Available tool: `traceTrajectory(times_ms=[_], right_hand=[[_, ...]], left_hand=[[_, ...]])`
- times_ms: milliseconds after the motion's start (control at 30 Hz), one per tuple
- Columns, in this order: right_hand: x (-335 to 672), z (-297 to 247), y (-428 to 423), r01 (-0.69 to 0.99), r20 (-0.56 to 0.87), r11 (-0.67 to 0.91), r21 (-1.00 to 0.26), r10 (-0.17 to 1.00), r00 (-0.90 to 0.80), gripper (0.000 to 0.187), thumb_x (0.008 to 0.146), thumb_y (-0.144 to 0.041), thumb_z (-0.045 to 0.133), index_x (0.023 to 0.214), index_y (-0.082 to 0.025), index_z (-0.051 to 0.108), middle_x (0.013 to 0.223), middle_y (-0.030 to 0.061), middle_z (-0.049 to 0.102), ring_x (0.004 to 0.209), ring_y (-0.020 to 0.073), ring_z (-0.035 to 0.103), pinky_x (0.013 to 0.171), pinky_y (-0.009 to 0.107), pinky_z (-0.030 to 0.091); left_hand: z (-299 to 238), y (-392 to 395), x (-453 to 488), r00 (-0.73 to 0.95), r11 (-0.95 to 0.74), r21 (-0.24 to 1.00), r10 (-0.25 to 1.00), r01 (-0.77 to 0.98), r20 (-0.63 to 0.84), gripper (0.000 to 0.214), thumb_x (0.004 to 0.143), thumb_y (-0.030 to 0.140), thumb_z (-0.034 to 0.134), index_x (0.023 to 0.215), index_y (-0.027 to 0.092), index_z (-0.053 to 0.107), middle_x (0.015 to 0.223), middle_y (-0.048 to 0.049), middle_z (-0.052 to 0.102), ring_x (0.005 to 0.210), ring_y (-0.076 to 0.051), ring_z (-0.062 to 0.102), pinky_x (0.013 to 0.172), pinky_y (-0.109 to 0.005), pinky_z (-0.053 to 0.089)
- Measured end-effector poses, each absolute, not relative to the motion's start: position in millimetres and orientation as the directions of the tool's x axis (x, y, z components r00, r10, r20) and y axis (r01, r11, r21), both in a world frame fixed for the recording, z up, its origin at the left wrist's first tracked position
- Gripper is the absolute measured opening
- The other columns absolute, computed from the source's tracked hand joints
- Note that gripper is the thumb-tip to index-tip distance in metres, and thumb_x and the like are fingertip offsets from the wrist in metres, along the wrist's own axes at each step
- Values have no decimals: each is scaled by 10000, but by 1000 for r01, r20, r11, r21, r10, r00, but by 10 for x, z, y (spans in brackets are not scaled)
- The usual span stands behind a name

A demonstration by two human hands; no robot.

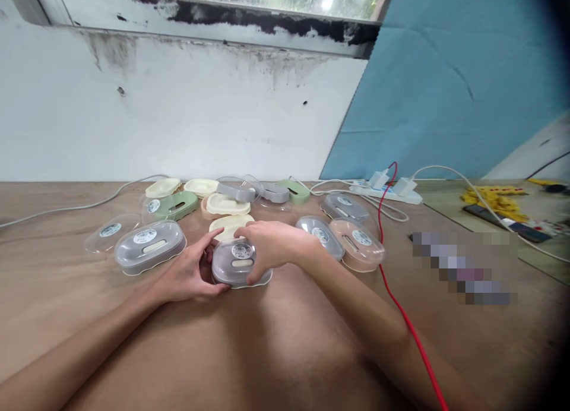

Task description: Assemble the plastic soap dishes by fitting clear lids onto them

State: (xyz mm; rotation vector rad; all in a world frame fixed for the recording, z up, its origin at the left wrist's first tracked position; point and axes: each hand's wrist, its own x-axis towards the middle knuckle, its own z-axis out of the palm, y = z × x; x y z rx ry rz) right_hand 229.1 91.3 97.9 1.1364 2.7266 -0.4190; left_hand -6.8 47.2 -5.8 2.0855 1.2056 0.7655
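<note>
A grey oval box with a clear lid (227, 268) sits on the table in front of me, a round patterned sticker on its lid. My left hand (196, 271) grips its left side, thumb at the near edge. Over its right side curls my right hand (267, 247), with the thumb low on the front and the fingers reaching to the far side. Just behind the box lies a cream oval piece (229, 225), partly covered by my right hand. Left of my left hand rests another lidded grey box (151, 247).
A loose clear lid (100, 240) lies at left. Green piece (178, 206), cream pieces (200, 188) and grey pieces stand at the back. Lidded boxes, one peach (356, 247), stand right. A red cable (401, 304) runs from a power strip (387, 192); a pixelated patch covers something farther right.
</note>
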Motion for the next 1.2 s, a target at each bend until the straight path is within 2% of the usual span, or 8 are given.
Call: traceTrajectory(times_ms=[167, 367, 533, 633, 800, 900, 1067, 1200], right_hand=[[2273, 934, 896, 700, -239, 693, -170, 661, -712, 780, 624, -518, 890, 1283, -191, 629, 1193, 117, 698, 967, 288, 691, 623, 301, 432], [2239, 904, 880, 699, -250, 697, -162, 656, -712, 644, 643, -468, 884, 1172, -177, 659, 1202, 134, 680, 945, 299, 693, 624, 322, 467], [2247, 862, 885, 680, -227, 706, -198, 642, -732, 834, 649, -458, 887, 1383, -197, 588, 1228, 130, 669, 966, 301, 695, 695, 339, 499], [2258, 862, 888, 652, -209, 726, -219, 618, -758, 915, 660, -448, 886, 1472, -229, 527, 1220, 101, 694, 1029, 307, 692, 734, 335, 499], [2233, 928, 860, 698, -261, 697, -165, 652, -712, 675, 642, -496, 893, 1183, -162, 667, 1145, 106, 736, 993, 309, 702, 639, 317, 456], [2217, 962, 851, 718, -280, 683, -132, 669, -688, 640, 636, -484, 907, 1151, -179, 679, 1124, 103, 745, 966, 297, 710, 631, 298, 439], [2254, 958, 880, 732, -305, 656, -183, 670, -677, 798, 614, -455, 938, 1292, -180, 621, 1198, 87, 731, 1016, 292, 701, 632, 290, 444], [2263, 951, 871, 739, -302, 654, -161, 680, -667, 840, 619, -425, 941, 1337, -168, 588, 1215, 87, 719, 1026, 292, 703, 641, 292, 457]], left_hand=[[-77, 470, -77, 433, -403, 761, 884, 508, 179, 1095, 708, 358, 895, 1598, 282, 262, 1260, -91, 658, 1044, -275, 687, 955, -408, 544], [-79, 470, -66, 412, -368, 815, 894, 447, 177, 1018, 692, 352, 915, 1518, 279, 324, 1272, -115, 689, 1052, -293, 710, 931, -410, 560], [-75, 472, -59, 398, -326, 840, 906, 433, 146, 851, 677, 388, 939, 1386, 252, 487, 1227, -82, 727, 1087, -297, 714, 924, -393, 582], [-92, 474, -69, 381, -306, 845, 915, 439, 134, 859, 651, 428, 955, 1370, 236, 526, 1219, -77, 733, 1089, -299, 717, 929, -400, 592], [-109, 486, -77, 347, -256, 842, 934, 475, 89, 906, 626, 468, 963, 1386, 207, 545, 1210, -92, 744, 1088, -317, 716, 898, -413, 606], [-89, 488, -62, 350, -243, 845, 934, 476, 71, 909, 626, 465, 962, 1395, 197, 558, 1227, -95, 746, 1105, -327, 710, 898, -415, 608], [-63, 477, -50, 367, -276, 820, 926, 502, 87, 897, 647, 485, 945, 1404, 194, 560, 1189, -90, 754, 1107, -334, 709, 905, -422, 603], [-85, 470, -71, 378, -322, 784, 918, 530, 122, 927, 675, 501, 930, 1458, 206, 529, 1147, -76, 755, 1041, -306, 721, 855, -394, 605]])
